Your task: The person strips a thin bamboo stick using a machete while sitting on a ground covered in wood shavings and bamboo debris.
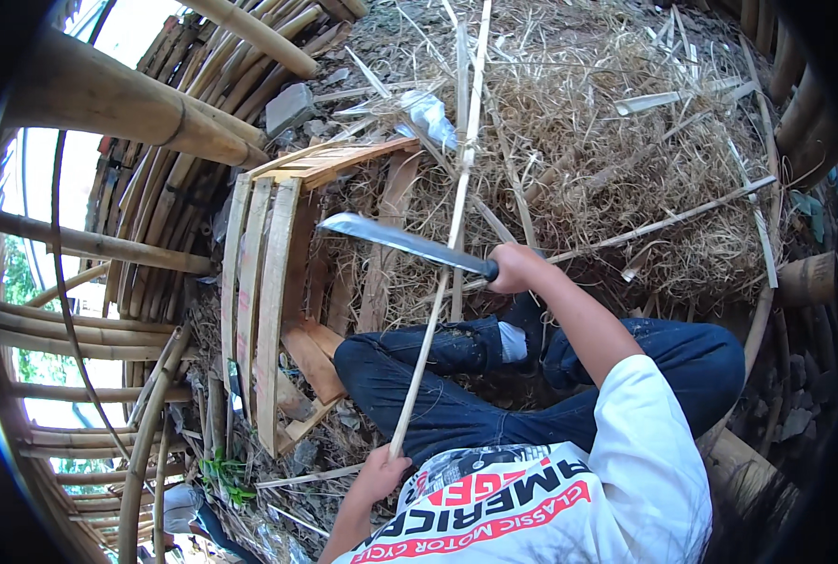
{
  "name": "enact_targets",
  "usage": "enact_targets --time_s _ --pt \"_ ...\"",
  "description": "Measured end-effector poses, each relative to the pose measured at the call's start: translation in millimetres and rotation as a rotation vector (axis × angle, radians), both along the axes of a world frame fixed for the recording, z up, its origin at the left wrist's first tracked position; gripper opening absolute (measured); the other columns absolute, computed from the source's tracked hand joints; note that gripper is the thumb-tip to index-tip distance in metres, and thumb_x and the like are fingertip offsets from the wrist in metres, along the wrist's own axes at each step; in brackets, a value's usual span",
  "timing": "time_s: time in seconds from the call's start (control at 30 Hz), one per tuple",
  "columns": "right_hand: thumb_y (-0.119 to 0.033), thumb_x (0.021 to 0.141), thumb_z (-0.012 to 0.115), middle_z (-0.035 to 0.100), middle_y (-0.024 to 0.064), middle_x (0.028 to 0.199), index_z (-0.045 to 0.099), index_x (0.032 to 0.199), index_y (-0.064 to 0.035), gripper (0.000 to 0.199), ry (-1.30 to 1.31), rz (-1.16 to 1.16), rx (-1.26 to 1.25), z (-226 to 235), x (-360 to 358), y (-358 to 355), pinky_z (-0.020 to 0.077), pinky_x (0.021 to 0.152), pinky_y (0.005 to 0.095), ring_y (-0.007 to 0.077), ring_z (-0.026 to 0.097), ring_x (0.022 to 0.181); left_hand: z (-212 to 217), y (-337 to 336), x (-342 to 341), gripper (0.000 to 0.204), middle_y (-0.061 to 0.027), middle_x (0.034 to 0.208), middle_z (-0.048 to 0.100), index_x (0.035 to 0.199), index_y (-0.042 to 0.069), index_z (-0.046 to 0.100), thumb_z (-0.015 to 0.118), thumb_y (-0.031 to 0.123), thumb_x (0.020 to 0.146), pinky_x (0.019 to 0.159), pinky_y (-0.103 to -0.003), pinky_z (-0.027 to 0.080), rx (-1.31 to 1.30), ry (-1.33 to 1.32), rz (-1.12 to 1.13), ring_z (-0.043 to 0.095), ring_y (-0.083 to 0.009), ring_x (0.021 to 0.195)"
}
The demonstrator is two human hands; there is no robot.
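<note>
My right hand (515, 268) is closed round the dark handle of a machete (405, 242). Its long metal blade points left and lies across a thin bamboo strip (464, 179); whether the two touch I cannot tell. That strip runs from the far edge of the view down over my crossed legs. My left hand (379, 472) grips its near end, close to my left thigh. Past the strip's middle, its far part extends over a heap of pale bamboo shavings (598, 141).
A slatted wooden crate (268, 291) lies at my left, near the machete's tip. Stacked bamboo poles (146, 244) and a thick horizontal pole (127, 99) stand beyond it. More split strips (664, 216) lie on the shavings. A clear plastic bag (428, 115) and a grey block (289, 108) lie farther off.
</note>
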State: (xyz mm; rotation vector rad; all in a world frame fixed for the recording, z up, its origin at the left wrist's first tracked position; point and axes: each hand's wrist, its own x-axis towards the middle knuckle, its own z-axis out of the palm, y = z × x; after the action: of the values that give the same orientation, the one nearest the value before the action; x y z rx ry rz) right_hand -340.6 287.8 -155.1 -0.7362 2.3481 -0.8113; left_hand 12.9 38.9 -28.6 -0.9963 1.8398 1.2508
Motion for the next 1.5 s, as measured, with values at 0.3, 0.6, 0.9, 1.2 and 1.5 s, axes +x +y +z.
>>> enact_targets --time_s 0.3,0.6,0.9,1.2,1.5 --pt "-0.026 0.065 0.065 0.069 0.0218 0.089 0.070 0.086 -0.0027 0.032 -0.078 -0.330 0.119 -17.6 -23.5 26.9 0.0523 0.081 0.0406 0.0353 0.067 0.088 8.1 7.5 1.2 0.014 0.0012 0.059 0.046 0.074 0.007 0.046 0.058 0.005 0.081 0.044 -0.026 0.035 0.175 -0.006 0.076 0.044 -0.0082 0.050" --pt "-0.024 0.065 0.063 0.069 0.0200 0.089 0.071 0.085 -0.0040 0.030 -0.126 -0.409 0.148 -18.0 -30.3 19.8 0.0524 0.081 0.0409 0.0336 0.067 0.088 29.5 6.7 -3.0 0.012 0.0013 0.059 0.044 0.078 0.008 0.044 0.053 0.001 0.080 0.039 -0.025 0.031 0.216 -0.002 0.186 0.041 -0.0083 0.045" --pt "-0.027 0.067 0.065 0.068 0.0254 0.095 0.070 0.090 0.0024 0.037 -0.098 -0.672 0.162 -20.2 -39.4 28.0 0.0525 0.082 0.0416 0.0362 0.066 0.094 53.9 4.5 8.0 0.012 0.0012 0.060 0.045 0.079 0.008 0.044 0.053 0.001 0.079 0.041 -0.024 0.033 0.253 -0.072 0.180 0.044 -0.0082 0.048" --pt "-0.021 0.067 0.068 0.060 0.0117 0.058 0.058 0.061 0.0004 0.024 -0.292 -0.737 -0.279 -66.7 33.1 -1.7 0.0482 0.057 0.0379 0.0216 0.059 0.055 31.0 19.6 -3.5 0.025 -0.0010 0.068 0.051 0.087 -0.001 0.056 0.067 0.021 0.089 0.058 -0.029 0.042 -0.092 0.127 -0.119 0.046 -0.0113 0.064" --pt "-0.013 0.077 0.055 0.043 0.0031 0.052 0.048 0.068 -0.0093 0.012 -1.018 -0.833 -1.074 -21.1 57.7 -55.2 0.0399 0.045 0.0322 0.0169 0.045 0.043 39.5 21.0 -4.6 0.025 0.0038 0.060 0.045 0.086 0.006 0.051 0.059 0.027 0.095 0.043 -0.023 0.034 0.307 0.007 0.104 0.040 -0.0045 0.049"
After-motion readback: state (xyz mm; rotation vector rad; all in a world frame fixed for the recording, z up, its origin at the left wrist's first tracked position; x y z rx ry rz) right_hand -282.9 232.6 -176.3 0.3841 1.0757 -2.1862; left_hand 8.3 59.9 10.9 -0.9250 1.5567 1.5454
